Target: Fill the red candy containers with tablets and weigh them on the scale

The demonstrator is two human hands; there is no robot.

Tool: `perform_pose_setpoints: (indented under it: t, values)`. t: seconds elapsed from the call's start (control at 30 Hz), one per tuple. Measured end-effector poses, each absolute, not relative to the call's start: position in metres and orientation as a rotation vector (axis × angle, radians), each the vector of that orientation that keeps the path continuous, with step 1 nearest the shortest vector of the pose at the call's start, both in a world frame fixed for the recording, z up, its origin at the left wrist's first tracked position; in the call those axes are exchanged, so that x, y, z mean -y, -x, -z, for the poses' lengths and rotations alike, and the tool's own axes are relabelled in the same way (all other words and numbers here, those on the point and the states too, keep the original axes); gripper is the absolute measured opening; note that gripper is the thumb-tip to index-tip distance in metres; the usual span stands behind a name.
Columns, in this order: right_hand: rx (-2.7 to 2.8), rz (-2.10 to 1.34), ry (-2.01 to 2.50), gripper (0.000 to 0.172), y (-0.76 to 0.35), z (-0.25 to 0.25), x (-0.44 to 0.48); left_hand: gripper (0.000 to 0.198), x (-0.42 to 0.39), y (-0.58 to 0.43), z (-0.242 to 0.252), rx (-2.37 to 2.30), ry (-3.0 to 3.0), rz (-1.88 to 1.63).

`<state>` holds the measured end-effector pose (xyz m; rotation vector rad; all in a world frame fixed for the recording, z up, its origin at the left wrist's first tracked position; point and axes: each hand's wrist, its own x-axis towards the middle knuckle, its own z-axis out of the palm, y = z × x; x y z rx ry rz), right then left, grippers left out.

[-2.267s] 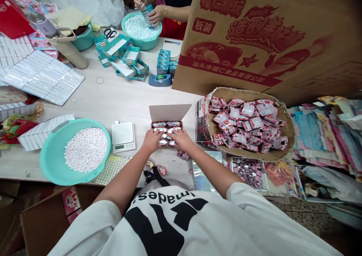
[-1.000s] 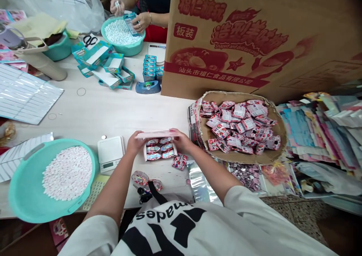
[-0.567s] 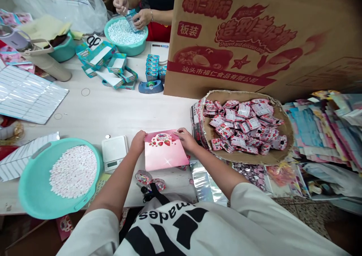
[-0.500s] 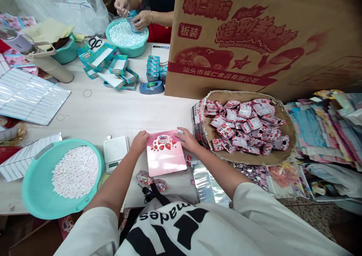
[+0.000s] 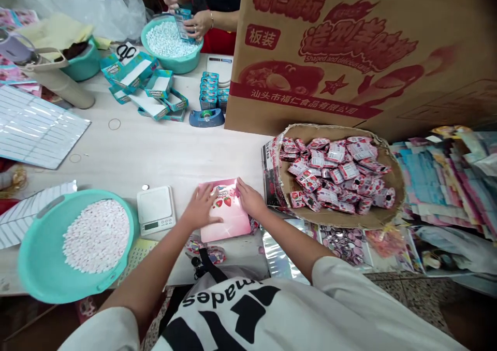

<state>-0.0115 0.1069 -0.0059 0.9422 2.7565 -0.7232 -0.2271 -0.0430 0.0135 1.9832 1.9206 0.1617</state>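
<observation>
A pink box [image 5: 227, 221] with strawberry print lies closed on the table in front of me. My left hand [image 5: 202, 206] rests flat on its lid, fingers spread. Flat along the box's right edge lies my right hand [image 5: 250, 198], with its fingers together. Just right of the box stands a cardboard tray [image 5: 382, 219] heaped with pink-and-white wrapped candies [image 5: 334, 172].
A small white scale [image 5: 155, 210] and a teal basin [image 5: 31, 268] of white pellets sit to the left. A big printed carton [image 5: 349, 45] stands behind. Across the table another person's hands [image 5: 194, 22] hold a small box over a second teal basin [image 5: 171, 61]. Blue boxes [image 5: 155, 84] lie nearby.
The box's lid was folded down over the candies and now lies closed. My hands moved from its far corners onto the lid and press it flat.
</observation>
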Motion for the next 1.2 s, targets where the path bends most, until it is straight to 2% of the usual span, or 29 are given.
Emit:
perform_pose_setpoints:
  t: [0.13, 0.33, 0.37, 0.43, 0.5, 0.53, 0.57, 0.67, 0.77, 1.2]
  values:
    - [-2.729, 0.65, -0.976, 0.056, 0.014, 0.006, -0.101, 0.109, 0.045, 0.202, 0.007, -1.969, -1.98, -0.102]
    - [-2.797, 0.63, -0.92, 0.051, 0.0, -0.019, -0.087, 0.117, 0.057, 0.203, -0.003, -1.924, -2.052, -0.023]
    - [-2.823, 0.651, -0.831, 0.058, -0.006, -0.021, -0.083, 0.12, 0.06, 0.202, -0.005, -1.902, -2.067, -0.007]
    - [-2.847, 0.686, -0.637, 0.083, -0.018, -0.022, -0.076, 0.122, 0.064, 0.197, -0.008, -1.877, -2.084, 0.022]
    - [-2.828, 0.682, -0.52, 0.103, -0.027, -0.018, -0.074, 0.115, 0.065, 0.193, -0.008, -1.882, -2.086, 0.041]
    - [-2.819, 0.668, -0.506, 0.105, -0.029, -0.015, -0.074, 0.107, 0.064, 0.192, -0.009, -1.891, -2.085, 0.045]
    - [-2.821, 0.652, -0.502, 0.103, -0.03, -0.013, -0.076, 0.099, 0.063, 0.191, -0.009, -1.9, -2.083, 0.046]
    - [-2.877, 0.619, -0.52, 0.08, -0.028, -0.009, -0.084, 0.076, 0.057, 0.193, -0.012, -1.922, -2.083, 0.025]
    - [-2.925, 0.62, -0.551, 0.071, -0.027, -0.014, -0.09, 0.064, 0.055, 0.197, -0.017, -1.942, -2.09, -0.027]
    - [-3.109, 0.644, -0.656, 0.055, -0.042, 0.004, -0.07, 0.055, 0.094, 0.186, -0.005, -2.222, -1.996, -0.334]
